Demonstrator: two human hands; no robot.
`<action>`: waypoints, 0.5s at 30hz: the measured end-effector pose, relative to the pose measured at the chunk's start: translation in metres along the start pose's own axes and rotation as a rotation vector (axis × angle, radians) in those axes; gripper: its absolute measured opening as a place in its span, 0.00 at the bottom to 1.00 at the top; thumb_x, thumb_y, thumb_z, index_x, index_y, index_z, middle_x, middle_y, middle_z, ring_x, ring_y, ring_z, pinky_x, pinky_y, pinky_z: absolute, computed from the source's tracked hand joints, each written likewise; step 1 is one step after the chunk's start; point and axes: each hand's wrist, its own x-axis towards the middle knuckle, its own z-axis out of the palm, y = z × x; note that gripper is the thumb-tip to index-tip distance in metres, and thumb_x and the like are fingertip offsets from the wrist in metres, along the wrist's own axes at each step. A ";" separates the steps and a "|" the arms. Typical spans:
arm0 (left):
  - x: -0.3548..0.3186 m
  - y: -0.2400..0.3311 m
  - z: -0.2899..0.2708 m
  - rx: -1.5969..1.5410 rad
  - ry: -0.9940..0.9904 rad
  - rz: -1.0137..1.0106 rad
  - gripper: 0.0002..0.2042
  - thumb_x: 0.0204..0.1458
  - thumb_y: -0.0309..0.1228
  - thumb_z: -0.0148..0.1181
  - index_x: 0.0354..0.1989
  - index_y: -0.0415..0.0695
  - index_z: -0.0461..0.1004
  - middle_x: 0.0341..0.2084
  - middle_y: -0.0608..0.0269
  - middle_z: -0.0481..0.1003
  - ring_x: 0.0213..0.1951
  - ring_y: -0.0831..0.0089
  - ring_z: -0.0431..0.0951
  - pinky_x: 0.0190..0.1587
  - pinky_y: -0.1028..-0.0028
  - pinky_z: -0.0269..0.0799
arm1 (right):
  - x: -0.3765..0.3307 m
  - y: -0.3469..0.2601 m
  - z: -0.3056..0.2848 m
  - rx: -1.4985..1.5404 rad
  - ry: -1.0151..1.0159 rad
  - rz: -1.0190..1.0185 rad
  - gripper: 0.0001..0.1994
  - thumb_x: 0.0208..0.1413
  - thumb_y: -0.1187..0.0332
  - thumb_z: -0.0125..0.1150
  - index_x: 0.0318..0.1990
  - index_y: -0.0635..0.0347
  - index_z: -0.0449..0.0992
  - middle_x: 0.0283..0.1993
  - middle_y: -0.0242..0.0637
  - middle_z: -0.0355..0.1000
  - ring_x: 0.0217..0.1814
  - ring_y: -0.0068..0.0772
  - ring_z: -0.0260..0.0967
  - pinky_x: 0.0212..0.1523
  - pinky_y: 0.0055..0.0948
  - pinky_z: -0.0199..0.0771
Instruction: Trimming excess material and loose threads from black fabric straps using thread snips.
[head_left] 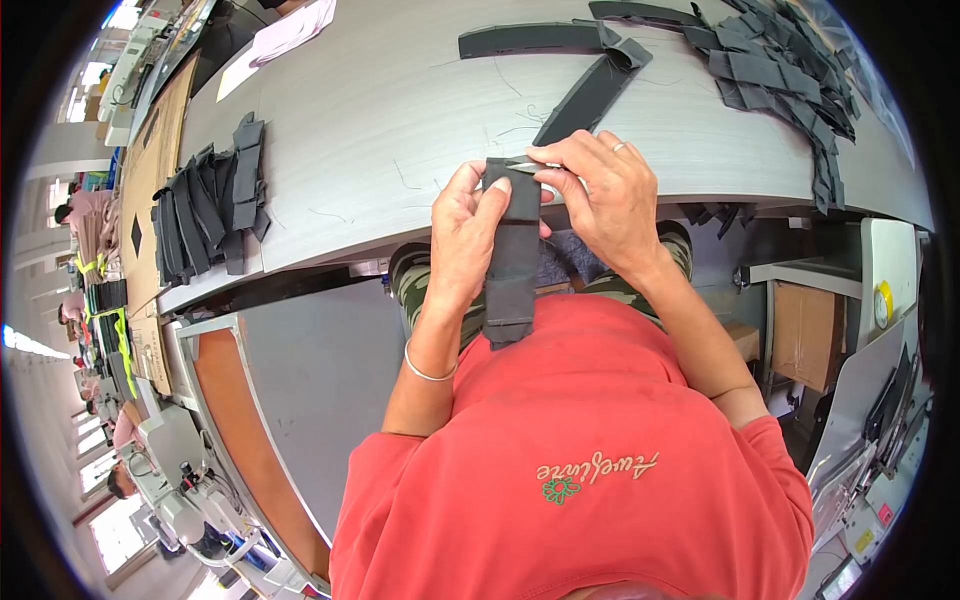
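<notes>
My left hand (466,235) holds a folded dark grey fabric strip (512,262) that hangs down over my lap. My right hand (603,198) pinches a small pair of metal snips (528,164) at the strip's upper end, with a ring on one finger. Both hands meet just in front of the grey table's near edge (400,140). A thin bracelet circles my left wrist.
A stack of dark fabric pieces (208,205) lies at the table's left, a larger heap (785,75) at its right, long black strips (585,95) in the middle. Loose threads dot the table. Sewing machines and other workers sit far left; a cardboard box (805,335) stands right.
</notes>
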 end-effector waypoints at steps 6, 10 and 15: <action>-0.001 0.001 0.001 0.016 -0.001 -0.004 0.09 0.61 0.28 0.45 0.43 0.35 0.65 0.32 0.47 0.77 0.25 0.68 0.79 0.27 0.74 0.77 | 0.000 0.003 -0.003 0.020 -0.013 0.010 0.05 0.48 0.65 0.63 0.34 0.49 0.78 0.27 0.25 0.70 0.28 0.31 0.63 0.28 0.30 0.59; -0.002 0.002 0.002 0.011 -0.008 -0.006 0.09 0.61 0.28 0.45 0.43 0.35 0.66 0.32 0.48 0.77 0.25 0.68 0.79 0.28 0.74 0.77 | 0.000 0.004 -0.001 0.006 -0.005 -0.022 0.05 0.48 0.66 0.64 0.34 0.49 0.78 0.27 0.24 0.70 0.28 0.31 0.63 0.28 0.30 0.58; -0.004 0.003 0.002 0.001 -0.014 -0.011 0.10 0.61 0.28 0.45 0.43 0.34 0.66 0.32 0.47 0.78 0.25 0.67 0.79 0.29 0.74 0.77 | 0.003 0.005 -0.003 0.002 0.009 -0.104 0.07 0.48 0.68 0.64 0.36 0.50 0.79 0.26 0.24 0.70 0.25 0.30 0.58 0.29 0.29 0.51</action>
